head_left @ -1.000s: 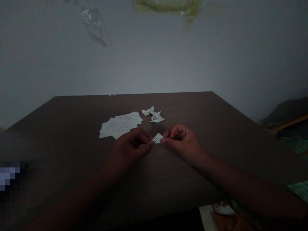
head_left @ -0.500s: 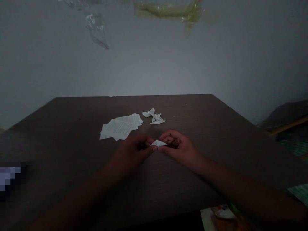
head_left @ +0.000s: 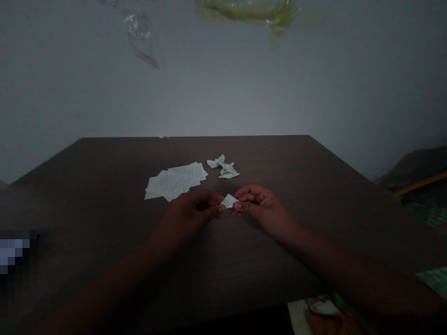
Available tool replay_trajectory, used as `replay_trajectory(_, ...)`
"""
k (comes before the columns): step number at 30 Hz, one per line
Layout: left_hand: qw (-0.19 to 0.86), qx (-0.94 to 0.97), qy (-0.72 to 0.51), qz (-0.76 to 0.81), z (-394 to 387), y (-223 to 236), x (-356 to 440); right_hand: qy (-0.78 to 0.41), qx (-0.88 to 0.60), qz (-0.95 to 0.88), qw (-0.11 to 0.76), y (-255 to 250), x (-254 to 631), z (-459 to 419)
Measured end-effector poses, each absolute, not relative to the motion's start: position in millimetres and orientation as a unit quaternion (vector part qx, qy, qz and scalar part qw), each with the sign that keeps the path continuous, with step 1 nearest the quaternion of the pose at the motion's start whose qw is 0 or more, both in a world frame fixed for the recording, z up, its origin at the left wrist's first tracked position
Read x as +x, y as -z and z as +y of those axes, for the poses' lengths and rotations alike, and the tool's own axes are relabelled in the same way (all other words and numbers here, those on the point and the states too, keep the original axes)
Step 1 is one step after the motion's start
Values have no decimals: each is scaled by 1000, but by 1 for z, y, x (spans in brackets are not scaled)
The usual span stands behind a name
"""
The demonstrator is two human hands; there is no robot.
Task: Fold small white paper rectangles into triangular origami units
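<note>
I see one small folded paper [head_left: 229, 200], off-white, with dark lines of print across its face. It's pinched at both sides, so those edges are partly covered, while one corner peaks free on the far side. It's held to the right of the loose sheets [head_left: 172, 184], slightly nearer than they are.

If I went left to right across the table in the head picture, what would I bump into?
Blurred thing → sheets → held paper → right hand. The left hand and folded papers overlap that order, so I skipped them.
</note>
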State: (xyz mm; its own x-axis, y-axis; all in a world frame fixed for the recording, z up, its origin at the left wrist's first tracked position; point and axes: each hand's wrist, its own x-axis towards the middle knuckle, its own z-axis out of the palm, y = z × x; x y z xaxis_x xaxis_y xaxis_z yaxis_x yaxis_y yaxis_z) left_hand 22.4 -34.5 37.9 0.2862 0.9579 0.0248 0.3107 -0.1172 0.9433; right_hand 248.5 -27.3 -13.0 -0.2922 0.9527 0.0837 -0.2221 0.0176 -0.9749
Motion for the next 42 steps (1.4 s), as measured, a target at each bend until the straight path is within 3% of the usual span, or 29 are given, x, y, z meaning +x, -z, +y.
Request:
replay_trajectory(7, 461, 656, -332, 498, -27, -37, 14, -600, -365, -538, 466, 13, 254, -22)
replay_trajectory(14, 365, 678, -332, 544, -26, -31, 17, -559, -434, -506, 493, 16, 252, -19)
replay_trajectory(20, 233, 776, -359, 463, -28, -19, 16, -518, -453, -540, 485, 19, 252, -17)
replay_trajectory(23, 215, 812, -345, 420, -30, -16, 18, -510, -438, -569, 474, 19, 253, -19)
replay_trajectory(30, 288, 787, -379, 393, -27, -6, 20, -548, -382, -569, 480, 20, 249, -26)
replay_trajectory(36, 457, 649, -409, 451, -29, -3, 27, -566, -358, -544, 505, 22, 245, -27)
replay_trajectory(42, 520, 607, -399, 450, -29, -6, 28, -548, -372, -549, 510, 23, 246, -27)
